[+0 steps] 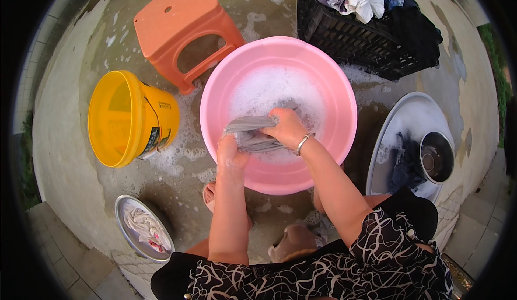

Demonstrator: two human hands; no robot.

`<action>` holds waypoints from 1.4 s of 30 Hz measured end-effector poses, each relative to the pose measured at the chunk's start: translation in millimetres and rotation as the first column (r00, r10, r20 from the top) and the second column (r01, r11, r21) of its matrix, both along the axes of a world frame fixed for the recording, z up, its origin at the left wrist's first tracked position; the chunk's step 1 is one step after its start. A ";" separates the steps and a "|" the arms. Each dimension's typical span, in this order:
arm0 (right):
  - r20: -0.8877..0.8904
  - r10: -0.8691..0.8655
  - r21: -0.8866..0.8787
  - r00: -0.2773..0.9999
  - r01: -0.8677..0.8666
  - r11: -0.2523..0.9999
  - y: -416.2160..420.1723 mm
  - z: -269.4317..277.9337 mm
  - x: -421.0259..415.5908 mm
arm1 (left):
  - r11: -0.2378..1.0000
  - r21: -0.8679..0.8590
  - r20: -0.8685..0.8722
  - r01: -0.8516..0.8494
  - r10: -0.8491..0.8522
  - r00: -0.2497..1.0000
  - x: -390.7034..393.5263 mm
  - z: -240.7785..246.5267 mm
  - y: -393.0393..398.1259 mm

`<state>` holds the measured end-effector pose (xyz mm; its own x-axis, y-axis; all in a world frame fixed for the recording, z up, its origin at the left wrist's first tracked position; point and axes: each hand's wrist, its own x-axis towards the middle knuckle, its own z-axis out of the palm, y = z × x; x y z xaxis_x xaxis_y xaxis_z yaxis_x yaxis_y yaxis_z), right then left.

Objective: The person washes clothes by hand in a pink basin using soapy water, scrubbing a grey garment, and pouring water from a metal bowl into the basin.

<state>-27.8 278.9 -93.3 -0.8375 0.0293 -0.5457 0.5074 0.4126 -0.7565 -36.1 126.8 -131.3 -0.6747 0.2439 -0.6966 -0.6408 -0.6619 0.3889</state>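
Note:
A wet grey cloth (258, 136) is stretched between my two hands above a round pink plastic basin (278, 183). My left hand (231, 152) grips the cloth's left end near the basin's front left rim. Bunched fabric fills my right hand (286, 128), which is over the middle of the basin and wears a silver bracelet (305, 143) at the wrist. White suds (274, 84) cover much of the water below. Part of the cloth hangs down behind my right hand, and its lower edge is hard to tell from the foam.
At the left are an orange plastic stool (177, 17), a yellow bucket (161, 106) lying tilted and a metal bowl (119, 211) of pale cloth. On the right, a black crate (347, 37) holds clothes; a large metal basin (377, 158) holds suds, dark cloth and a steel bowl (436, 156). Foam wets the concrete.

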 end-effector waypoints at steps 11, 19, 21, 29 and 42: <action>0.093 -0.372 -0.268 0.923 0.384 0.884 -2.0 -22.8 12.0 | 0.837 -0.515 -0.090 0.184 -0.266 0.960 16.0 -6.8 8.6; 0.021 -0.341 -0.060 0.940 0.342 0.938 19.3 -53.2 6.6 | 0.992 -0.082 -0.001 0.101 -0.101 0.995 21.2 16.5 33.2; 0.111 -0.496 -0.315 0.861 0.504 0.804 18.9 -59.5 8.6 | 0.909 -0.267 -0.027 0.320 -0.339 0.940 23.2 18.9 31.4; 0.200 0.093 -0.058 0.975 -0.083 0.995 -1.5 -20.5 10.4 | 0.964 -0.262 0.008 0.049 -0.048 0.999 17.1 -28.7 -8.6; 0.374 -0.424 -0.407 0.825 0.557 0.724 14.9 -46.9 19.8 | 0.757 -0.501 -0.048 0.420 -0.508 0.860 19.7 -9.1 21.8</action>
<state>-8.1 293.8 -140.2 -0.6206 0.0791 -0.7802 0.7230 -0.3275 -0.6083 -16.4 148.6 -140.4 -0.6802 0.2414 -0.6921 -0.7159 -0.0160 0.6980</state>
